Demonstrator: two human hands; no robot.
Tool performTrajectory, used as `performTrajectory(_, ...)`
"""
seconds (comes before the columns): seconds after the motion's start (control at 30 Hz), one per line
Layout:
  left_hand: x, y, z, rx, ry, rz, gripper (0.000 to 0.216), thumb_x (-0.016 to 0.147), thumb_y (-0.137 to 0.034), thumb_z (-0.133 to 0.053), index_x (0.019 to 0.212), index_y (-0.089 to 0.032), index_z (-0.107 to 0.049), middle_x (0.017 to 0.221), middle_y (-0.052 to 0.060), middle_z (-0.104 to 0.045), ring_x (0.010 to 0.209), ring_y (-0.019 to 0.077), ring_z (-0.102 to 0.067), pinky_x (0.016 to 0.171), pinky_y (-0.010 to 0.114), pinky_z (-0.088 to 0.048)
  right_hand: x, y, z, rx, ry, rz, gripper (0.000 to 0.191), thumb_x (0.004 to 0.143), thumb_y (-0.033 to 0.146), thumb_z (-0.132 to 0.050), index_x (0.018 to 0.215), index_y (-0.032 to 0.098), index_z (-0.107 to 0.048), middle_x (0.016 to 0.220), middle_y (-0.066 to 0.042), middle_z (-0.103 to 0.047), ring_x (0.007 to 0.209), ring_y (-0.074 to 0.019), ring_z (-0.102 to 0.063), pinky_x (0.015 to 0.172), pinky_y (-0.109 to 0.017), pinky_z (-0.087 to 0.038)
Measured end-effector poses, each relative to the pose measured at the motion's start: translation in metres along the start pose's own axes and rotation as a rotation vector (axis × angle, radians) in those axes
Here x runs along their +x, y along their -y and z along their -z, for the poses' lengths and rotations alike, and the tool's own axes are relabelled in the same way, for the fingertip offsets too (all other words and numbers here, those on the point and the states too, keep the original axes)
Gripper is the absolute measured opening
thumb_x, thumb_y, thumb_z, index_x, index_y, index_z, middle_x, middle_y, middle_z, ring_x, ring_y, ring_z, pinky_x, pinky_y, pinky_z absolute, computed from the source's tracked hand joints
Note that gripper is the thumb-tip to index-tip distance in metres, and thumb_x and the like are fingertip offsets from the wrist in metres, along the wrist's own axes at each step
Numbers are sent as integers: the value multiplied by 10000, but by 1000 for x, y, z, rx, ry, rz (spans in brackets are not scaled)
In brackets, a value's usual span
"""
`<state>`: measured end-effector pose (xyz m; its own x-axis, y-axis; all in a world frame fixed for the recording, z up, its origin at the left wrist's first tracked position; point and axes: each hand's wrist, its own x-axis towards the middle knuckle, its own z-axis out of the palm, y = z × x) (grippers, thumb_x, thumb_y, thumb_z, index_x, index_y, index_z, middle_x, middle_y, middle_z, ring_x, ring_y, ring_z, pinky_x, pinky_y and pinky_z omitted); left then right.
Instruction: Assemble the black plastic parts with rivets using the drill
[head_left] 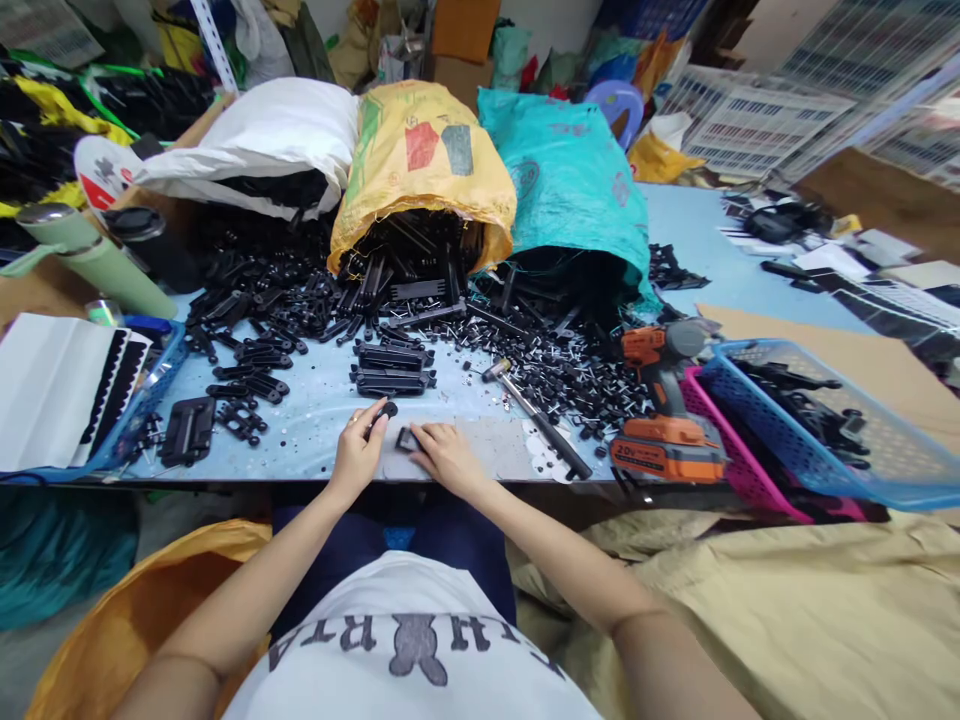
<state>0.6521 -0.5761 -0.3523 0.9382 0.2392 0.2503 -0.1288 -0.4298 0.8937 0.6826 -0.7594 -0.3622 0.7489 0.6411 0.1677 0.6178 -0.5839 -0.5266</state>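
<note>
Between the fingertips of my left hand [358, 450] is a small black plastic part [388, 409] with a rounded end; the fingers cover the rest of it. My right hand [448, 458] has its fingers closed on a small dark block [407, 440] at the left end of a flat grey plate [491, 447]. Just beyond both hands, long black plastic brackets [391, 380] lie stacked in rows. To the right of the plate rests a hammer [544, 425] with a dark handle, its head pointing away and to the left.
An orange cordless drill [664, 445] stands at the right, beside blue [900, 470] and pink [739, 475] baskets. Loose screws and black parts [570, 380] heap before yellow [427, 130], teal [562, 160] and white [277, 120] sacks. A green bottle [127, 275] leans at left.
</note>
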Motion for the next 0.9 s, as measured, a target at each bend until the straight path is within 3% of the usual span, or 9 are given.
performTrajectory(0.13,-3,-12,-6,-40,46,-18,346,873,-347,-480,1178,-225,-591,966,61,-630,844,153,-618,765,290,-502,20,5,5,619,-101,-223,477,938,430,-327,1374,241,-373,946,-63,-624,722,-142,-608,667,-313,-542)
performTrajectory(0.23,-4,-21,-6,-17,49,-56,351,873,-331,-480,1186,-214,-589,1011,76,-631,931,175,-600,832,315,-485,31,9,12,870,-56,-239,551,917,477,-357,1417,256,-292,837,-21,-612,582,-102,-559,513,-242,-515)
performTrajectory(0.3,-3,-25,-4,38,65,-84,355,875,-317,-477,1195,-207,-584,1012,82,-624,956,183,-583,866,332,-467,34,9,20,797,-46,-142,543,894,469,-426,1390,258,-357,939,-40,-616,640,-104,-572,563,-249,-528)
performTrajectory(0.43,-2,-27,1,119,77,-104,344,883,-310,-468,1174,-185,-601,871,70,-596,824,168,-574,791,322,-481,36,3,34,488,-68,102,506,858,411,-532,1331,248,-457,1093,-67,-606,932,-168,-581,860,-349,-496)
performTrajectory(0.53,0,-29,0,87,0,-145,343,901,-301,-438,1185,-184,-592,875,70,-584,830,160,-566,791,310,-477,35,3,36,507,-99,51,502,884,404,-487,1360,264,-410,1166,-66,-577,892,-154,-596,801,-330,-524)
performTrajectory(0.63,2,-33,-5,65,25,-211,336,900,-306,-445,1187,-205,-589,887,63,-591,841,156,-569,793,303,-479,34,10,31,553,-89,9,509,881,417,-482,1363,277,-402,1192,-66,-560,768,-128,-600,694,-299,-546)
performTrajectory(0.7,1,-37,-10,67,-42,-220,337,905,-306,-436,1192,-206,-582,908,68,-597,855,157,-569,794,304,-481,34,17,24,541,-130,12,523,884,422,-473,1375,265,-387,1197,-76,-556,789,-140,-598,714,-308,-543)
performTrajectory(0.8,1,-43,-15,65,-254,-214,355,929,-276,-374,1220,-184,-555,973,92,-605,892,163,-566,807,313,-480,36,26,13,524,-243,-25,531,917,421,-394,1412,248,-317,1250,-100,-522,854,-164,-595,735,-314,-537)
performTrajectory(0.9,7,-42,-13,76,-220,-301,341,926,-251,-380,1211,-184,-555,1010,91,-618,918,164,-567,830,312,-473,36,30,2,497,-289,-9,530,924,429,-369,1418,248,-300,1300,-98,-484,939,-186,-584,781,-328,-525)
